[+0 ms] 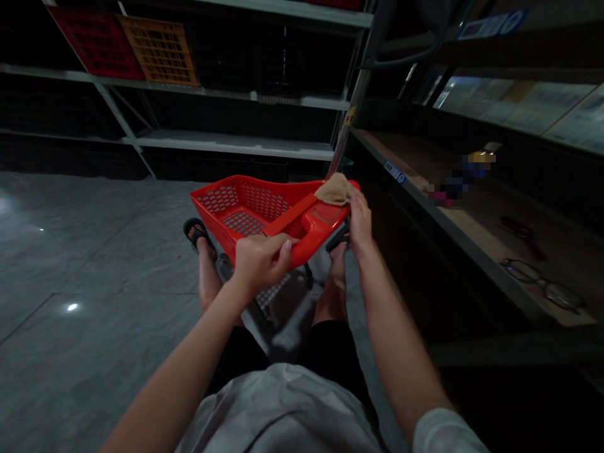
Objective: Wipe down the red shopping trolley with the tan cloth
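A small red shopping cart (255, 211) with perforated basket walls stands on the floor between my feet. My left hand (259, 259) is wrapped around the near left part of its handle (302, 248). At the cart's right corner, my right hand (360, 220) is closed on the edge of a beige cloth (336, 189), which lies bunched over the red plastic. The fingertips of my right hand are partly hidden behind the cloth and the rim. Nothing shows inside the visible part of the basket.
To the right runs a wooden shelf (415, 170) with eyeglasses (542, 283), a dark red item (523, 236) and a blurred-out object (465, 176). White metal racking (236, 143) at the back holds a red crate (97, 44) and a yellow crate (160, 50). Grey floor (94, 264) extends left.
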